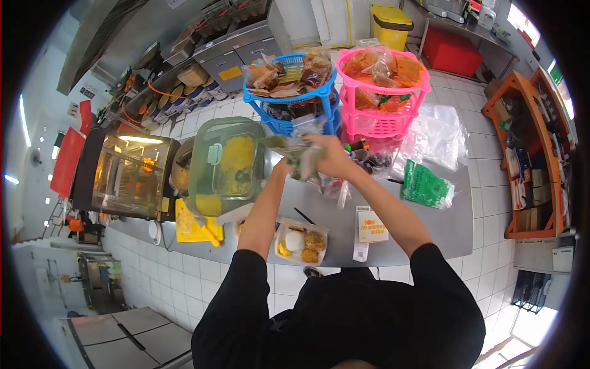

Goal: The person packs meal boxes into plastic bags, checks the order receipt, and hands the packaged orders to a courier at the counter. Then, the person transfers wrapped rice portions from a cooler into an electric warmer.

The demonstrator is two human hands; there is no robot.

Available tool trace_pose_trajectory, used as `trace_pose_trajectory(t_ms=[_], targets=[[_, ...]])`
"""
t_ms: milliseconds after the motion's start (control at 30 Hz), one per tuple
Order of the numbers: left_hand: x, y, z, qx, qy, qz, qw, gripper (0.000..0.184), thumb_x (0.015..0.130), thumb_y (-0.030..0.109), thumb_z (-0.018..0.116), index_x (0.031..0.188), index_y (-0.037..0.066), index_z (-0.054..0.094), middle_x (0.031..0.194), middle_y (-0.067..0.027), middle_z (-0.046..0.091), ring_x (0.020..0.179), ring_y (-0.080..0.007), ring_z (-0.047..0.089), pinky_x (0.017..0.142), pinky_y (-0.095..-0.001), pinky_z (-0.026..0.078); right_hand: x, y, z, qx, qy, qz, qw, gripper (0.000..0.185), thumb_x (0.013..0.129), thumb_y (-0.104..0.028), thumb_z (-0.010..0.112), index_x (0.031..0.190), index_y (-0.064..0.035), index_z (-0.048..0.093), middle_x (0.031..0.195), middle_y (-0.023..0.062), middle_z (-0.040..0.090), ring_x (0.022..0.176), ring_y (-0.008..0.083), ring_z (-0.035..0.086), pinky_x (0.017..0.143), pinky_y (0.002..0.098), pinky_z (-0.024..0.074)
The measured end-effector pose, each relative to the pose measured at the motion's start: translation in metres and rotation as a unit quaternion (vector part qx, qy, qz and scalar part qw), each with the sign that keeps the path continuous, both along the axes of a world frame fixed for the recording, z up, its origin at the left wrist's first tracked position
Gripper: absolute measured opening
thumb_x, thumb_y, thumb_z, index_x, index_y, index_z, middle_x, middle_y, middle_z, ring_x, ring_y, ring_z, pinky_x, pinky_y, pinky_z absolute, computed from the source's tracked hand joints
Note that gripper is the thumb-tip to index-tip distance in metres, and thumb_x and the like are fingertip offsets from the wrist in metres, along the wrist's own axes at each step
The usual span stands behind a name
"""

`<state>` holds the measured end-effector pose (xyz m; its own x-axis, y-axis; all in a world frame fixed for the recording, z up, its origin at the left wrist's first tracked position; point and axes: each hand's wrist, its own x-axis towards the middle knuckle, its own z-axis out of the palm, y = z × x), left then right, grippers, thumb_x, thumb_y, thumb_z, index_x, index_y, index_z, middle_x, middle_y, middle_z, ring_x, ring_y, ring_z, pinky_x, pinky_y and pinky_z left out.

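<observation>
Black sleeves [233,289] sit nearest the camera, with bare forearms reaching forward over a grey worktop [452,230]; both hands meet beyond the middle of it, at a blurred, greenish clear plastic packet [300,158]; the right hand [330,157] is clamped on the packet's right side; the left hand [284,165] is at its lower left, mostly hidden, so I cannot tell how its fingers stand; the packet is raised in front of a two-tiered blue basket [290,98] filled with bagged goods; a pink basket [378,128], also holding bags, stands just to the right; to the left of the hands sits a translucent green tub [200,160] with yellow food inside; nearer the person, an open food box [295,259] holds a white mound and browned pieces, and a thin black stick [303,216] lies just beyond it; a printed card [372,224] rests partly over a white slip [361,251]; a green packet [427,184] lies farther right, near loose clear bags [436,135].
</observation>
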<state>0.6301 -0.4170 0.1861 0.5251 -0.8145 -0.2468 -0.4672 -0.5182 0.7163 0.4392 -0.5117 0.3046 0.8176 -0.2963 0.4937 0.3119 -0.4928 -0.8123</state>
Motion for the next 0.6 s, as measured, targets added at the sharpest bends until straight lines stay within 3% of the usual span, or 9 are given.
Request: trace_pose_trajectory(t_ms=[67, 167, 233, 300, 333, 400, 500, 533, 600], targets=[[0.009, 0.023, 0.014, 0.007, -0.033, -0.013, 0.999, 0.053, 0.090, 0.025, 0.063, 0.138, 0.002, 0.053, 0.141, -0.0185, 0.053, 0.133, -0.0302, 0.046, 0.112, -0.0424, 0.035, 0.048, 0.007, -0.005, -0.028, 0.057, 0.021, 0.998, 0.039, 0.068, -0.009, 0.074, 0.105, 0.0001, 0.070, 0.091, 0.0204, 0.072, 0.082, 0.0340, 0.071, 0.079, 0.0380, 0.0540], [0.049, 0.072, 0.034, 0.048, -0.030, -0.040, 0.998, 0.045, 0.090, 0.018, 0.061, 0.132, 0.002, 0.059, 0.134, -0.0173, 0.060, 0.126, -0.0298, 0.054, 0.109, -0.0434, 0.040, 0.098, 0.017, -0.022, 0.043, 0.125, -0.020, 0.991, 0.037, 0.068, -0.009, 0.073, 0.104, -0.0003, 0.070, 0.094, 0.0244, 0.070, 0.086, 0.0394, 0.070, 0.078, 0.0402, 0.0536], [0.090, 0.101, 0.039, 0.078, 0.054, -0.025, 0.995, 0.041, 0.089, 0.012, 0.060, 0.128, 0.001, 0.062, 0.129, -0.0165, 0.065, 0.120, -0.0295, 0.060, 0.107, -0.0441, 0.044, 0.119, 0.027, -0.032, 0.061, 0.190, -0.076, 0.977, 0.037, 0.069, -0.014, 0.071, 0.103, 0.0003, 0.071, 0.094, 0.0256, 0.071, 0.091, 0.0411, 0.070, 0.082, 0.0437, 0.0544], [0.152, 0.121, 0.026, 0.068, 0.247, 0.048, 0.965, 0.037, 0.084, 0.010, 0.060, 0.119, -0.001, 0.067, 0.117, -0.0163, 0.070, 0.105, -0.0305, 0.067, 0.096, -0.0434, 0.051, 0.139, 0.044, -0.063, 0.078, 0.264, -0.120, 0.954, 0.039, 0.068, -0.015, 0.068, 0.104, 0.0010, 0.072, 0.093, 0.0283, 0.070, 0.094, 0.0444, 0.068, 0.086, 0.0463, 0.0546], [0.183, 0.111, 0.027, 0.061, 0.210, 0.036, 0.975, 0.037, 0.082, 0.010, 0.061, 0.115, -0.002, 0.068, 0.113, -0.0167, 0.071, 0.100, -0.0316, 0.068, 0.093, -0.0429, 0.053, 0.146, 0.053, -0.073, 0.083, 0.284, -0.169, 0.940, 0.039, 0.069, -0.017, 0.069, 0.102, 0.0024, 0.072, 0.094, 0.0294, 0.070, 0.095, 0.0448, 0.069, 0.086, 0.0463, 0.0547], [0.203, 0.089, 0.051, 0.012, -0.014, 0.049, 0.999, 0.048, 0.080, 0.013, 0.064, 0.124, -0.005, 0.062, 0.118, -0.0174, 0.068, 0.102, -0.0318, 0.066, 0.092, -0.0425, 0.052, 0.152, 0.062, -0.089, 0.078, 0.323, -0.269, 0.904, 0.039, 0.069, -0.020, 0.069, 0.098, 0.0054, 0.072, 0.095, 0.0315, 0.070, 0.096, 0.0456, 0.069, 0.088, 0.0464, 0.0549], [0.184, 0.051, 0.044, -0.180, 0.063, 0.069, 0.979, 0.067, 0.079, 0.012, 0.066, 0.141, -0.005, 0.045, 0.128, -0.0177, 0.062, 0.104, -0.0315, 0.063, 0.093, -0.0418, 0.050, 0.165, 0.050, -0.121, 0.117, 0.321, -0.347, 0.873, 0.040, 0.070, -0.020, 0.069, 0.100, 0.0068, 0.071, 0.100, 0.0327, 0.069, 0.099, 0.0454, 0.068, 0.091, 0.0470, 0.0542], [0.173, 0.045, 0.040, -0.192, 0.118, 0.094, 0.970, 0.072, 0.078, 0.010, 0.066, 0.144, -0.004, 0.039, 0.129, -0.0179, 0.060, 0.105, -0.0299, 0.062, 0.093, -0.0406, 0.050, 0.167, 0.050, -0.115, 0.184, 0.336, -0.376, 0.844, 0.043, 0.071, -0.020, 0.068, 0.106, 0.0048, 0.070, 0.104, 0.0316, 0.069, 0.105, 0.0434, 0.068, 0.094, 0.0472, 0.0524], [0.151, 0.032, 0.033, -0.216, 0.224, 0.135, 0.941, 0.082, 0.078, 0.007, 0.066, 0.150, -0.003, 0.027, 0.131, -0.0182, 0.058, 0.105, -0.0266, 0.061, 0.091, -0.0382, 0.050, 0.182, 0.048, -0.119, 0.201, 0.280, -0.432, 0.834, 0.045, 0.071, -0.020, 0.068, 0.109, 0.0038, 0.070, 0.105, 0.0308, 0.070, 0.107, 0.0426, 0.067, 0.096, 0.0468, 0.0514]])
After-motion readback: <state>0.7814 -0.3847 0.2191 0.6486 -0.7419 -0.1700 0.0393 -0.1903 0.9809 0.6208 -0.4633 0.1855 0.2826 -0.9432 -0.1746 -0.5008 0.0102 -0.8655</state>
